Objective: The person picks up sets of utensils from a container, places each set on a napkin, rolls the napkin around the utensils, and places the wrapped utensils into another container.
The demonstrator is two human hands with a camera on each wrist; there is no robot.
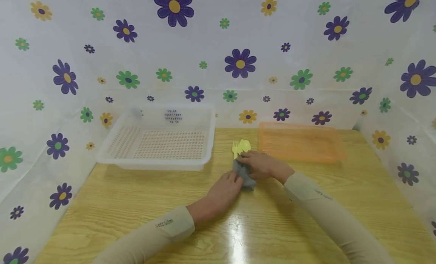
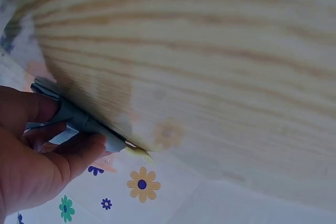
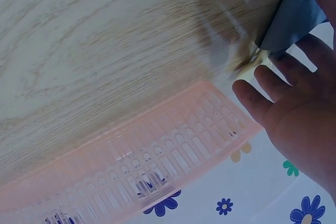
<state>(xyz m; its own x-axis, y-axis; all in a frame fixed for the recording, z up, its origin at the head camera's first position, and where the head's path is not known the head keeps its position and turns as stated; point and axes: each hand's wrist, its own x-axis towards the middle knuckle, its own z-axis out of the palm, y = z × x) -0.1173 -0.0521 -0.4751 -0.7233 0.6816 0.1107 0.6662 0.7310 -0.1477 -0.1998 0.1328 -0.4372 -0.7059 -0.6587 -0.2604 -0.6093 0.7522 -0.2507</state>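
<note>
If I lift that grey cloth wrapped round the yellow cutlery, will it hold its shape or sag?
The grey cloth looks soft and creased where both hands bunch it, so it would probably sag. The yellow fork and spoon stick out of its open end, so tilted they might slide out. The bundle is thin plastic and fabric, so likely light.

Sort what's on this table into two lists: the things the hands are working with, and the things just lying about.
In hand:
- grey cloth, held by the left hand and the right hand
- yellow fork and spoon, sticking out of the cloth's far end

Lying about:
- white perforated basket, left of the hands
- orange tray, right of the cutlery
</note>
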